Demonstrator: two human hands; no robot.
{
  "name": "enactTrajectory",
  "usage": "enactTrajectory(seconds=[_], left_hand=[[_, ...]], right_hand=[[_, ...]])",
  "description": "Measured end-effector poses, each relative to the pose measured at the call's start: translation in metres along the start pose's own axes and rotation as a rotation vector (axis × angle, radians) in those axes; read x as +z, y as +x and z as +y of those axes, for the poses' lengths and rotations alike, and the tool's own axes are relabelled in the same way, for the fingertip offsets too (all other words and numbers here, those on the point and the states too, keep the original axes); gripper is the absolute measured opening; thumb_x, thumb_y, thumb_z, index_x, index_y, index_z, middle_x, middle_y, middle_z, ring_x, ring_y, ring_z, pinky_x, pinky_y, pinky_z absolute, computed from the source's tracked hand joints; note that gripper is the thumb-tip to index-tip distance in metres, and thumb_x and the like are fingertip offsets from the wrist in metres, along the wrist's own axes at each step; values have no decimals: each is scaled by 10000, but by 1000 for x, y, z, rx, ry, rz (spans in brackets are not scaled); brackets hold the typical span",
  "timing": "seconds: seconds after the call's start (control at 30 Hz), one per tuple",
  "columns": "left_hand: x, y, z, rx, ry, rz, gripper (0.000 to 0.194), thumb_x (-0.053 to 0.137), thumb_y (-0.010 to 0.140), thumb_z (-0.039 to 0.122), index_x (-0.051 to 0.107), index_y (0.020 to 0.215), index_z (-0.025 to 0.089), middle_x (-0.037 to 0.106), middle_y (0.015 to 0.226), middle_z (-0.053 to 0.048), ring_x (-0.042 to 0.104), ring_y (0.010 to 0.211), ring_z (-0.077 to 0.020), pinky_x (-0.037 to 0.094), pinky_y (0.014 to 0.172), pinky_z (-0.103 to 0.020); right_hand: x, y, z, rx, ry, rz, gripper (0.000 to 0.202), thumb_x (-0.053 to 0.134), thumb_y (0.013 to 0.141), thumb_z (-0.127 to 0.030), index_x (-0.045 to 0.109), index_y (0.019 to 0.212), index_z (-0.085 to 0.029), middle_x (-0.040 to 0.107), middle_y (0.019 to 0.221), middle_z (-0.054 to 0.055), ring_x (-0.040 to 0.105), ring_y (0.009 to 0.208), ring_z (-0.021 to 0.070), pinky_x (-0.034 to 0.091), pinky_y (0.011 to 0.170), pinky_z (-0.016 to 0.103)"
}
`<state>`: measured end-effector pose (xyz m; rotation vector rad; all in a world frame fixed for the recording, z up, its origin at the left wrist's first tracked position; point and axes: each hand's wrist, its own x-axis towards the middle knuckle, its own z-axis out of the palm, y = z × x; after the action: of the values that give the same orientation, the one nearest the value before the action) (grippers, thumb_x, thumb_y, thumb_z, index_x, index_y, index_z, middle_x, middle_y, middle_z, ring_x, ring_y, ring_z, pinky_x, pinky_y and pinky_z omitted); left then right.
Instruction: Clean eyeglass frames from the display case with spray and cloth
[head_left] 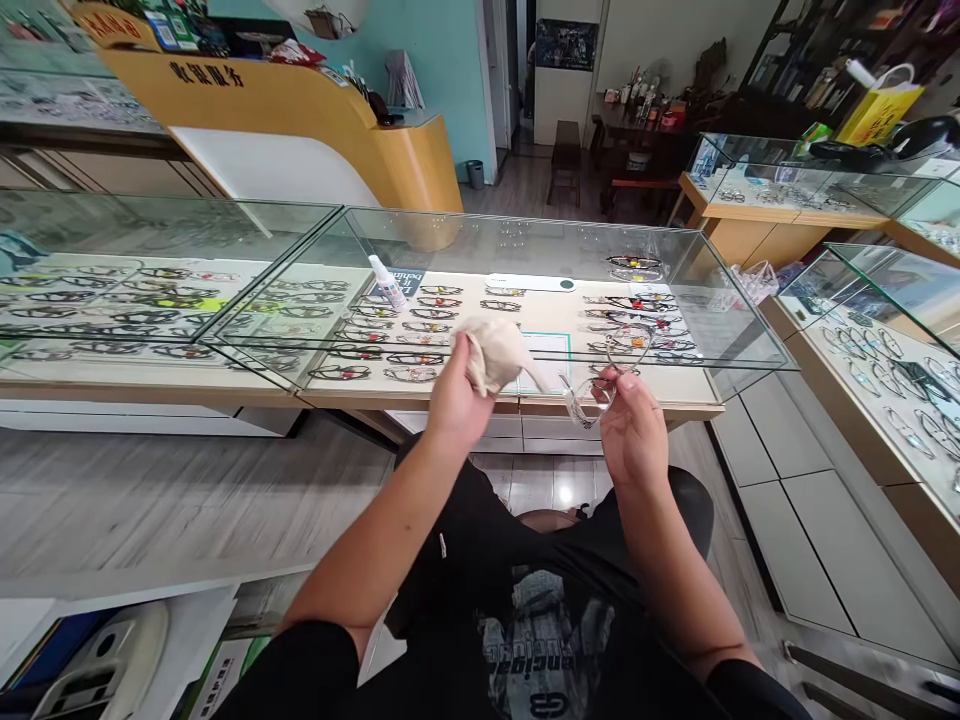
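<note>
In my left hand [459, 405] is a crumpled cream cloth [498, 354], gripped between thumb and fingers, with one corner hanging to the right. My right hand [634, 425] pinches a pair of clear-framed eyeglasses [589, 402] by the frame, its fingers closed round it. Cloth and eyeglasses are apart, both held above the front edge of the glass display case [517, 400]. A small white bottle [388, 283] stands tilted in view on the case, beyond my left hand.
Rows of eyeglasses [431, 314] lie inside the case. More glass cases stand at left and right [892, 385]. A wooden counter [409, 150] rises behind. At lower left is a white shelf [195, 625] holding papers and a pale plastic device [112, 660].
</note>
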<state>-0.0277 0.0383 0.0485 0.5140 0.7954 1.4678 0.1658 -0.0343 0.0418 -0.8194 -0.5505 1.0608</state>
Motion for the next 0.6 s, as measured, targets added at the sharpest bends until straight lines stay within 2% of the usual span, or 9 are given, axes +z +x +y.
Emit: enactTrajectory(seconds=[0.1, 0.23, 0.37, 0.43, 0.5, 0.6], left_hand=[[2, 34, 33, 97, -7, 73, 302, 693, 1012, 502, 724, 1169, 246, 782, 1233, -46, 740, 1150, -216, 638, 895, -318], [-4, 86, 66, 170, 96, 125, 293, 719, 992, 513, 698, 1088, 238, 793, 1062, -45, 738, 1123, -214, 621, 862, -321], [-19, 133, 84, 192, 291, 53, 405, 671, 1009, 565, 673, 886, 179, 750, 832, -16, 702, 1133, -160, 506, 926, -291], [-27, 148, 88, 153, 400, 45, 403, 597, 1062, 493, 655, 862, 147, 723, 787, 6, 687, 1121, -123, 454, 993, -300], [-34, 154, 89, 87, 523, 93, 343, 549, 1092, 396, 660, 928, 116, 729, 852, 4, 676, 1159, -116, 420, 1078, -334], [-40, 149, 86, 100, 693, 209, 251, 690, 1017, 373, 679, 1094, 135, 746, 1184, -57, 606, 1360, -194, 364, 1211, -391]], right_hand=[[-2, 0, -3, 4, -8, -12, 210, 864, 797, -432, 766, 821, -248, 707, 972, 33, 668, 993, 220, 550, 947, 398], [-5, -1, -7, 20, 8, -30, 226, 880, 773, -440, 773, 798, -243, 697, 953, 36, 649, 944, 219, 557, 922, 401], [-8, -1, -9, -30, -23, -53, 216, 860, 806, -460, 795, 827, -255, 691, 947, 42, 639, 968, 220, 553, 916, 385], [-9, -1, -9, -53, -36, -66, 214, 853, 817, -467, 793, 823, -262, 686, 944, 44, 635, 984, 221, 549, 907, 375], [-9, 0, -9, -68, -43, -89, 214, 844, 835, -473, 790, 821, -266, 679, 934, 40, 633, 980, 218, 544, 906, 374], [-10, 1, -8, -87, -61, -138, 199, 828, 866, -473, 805, 848, -276, 690, 929, 35, 643, 995, 223, 534, 953, 393]])
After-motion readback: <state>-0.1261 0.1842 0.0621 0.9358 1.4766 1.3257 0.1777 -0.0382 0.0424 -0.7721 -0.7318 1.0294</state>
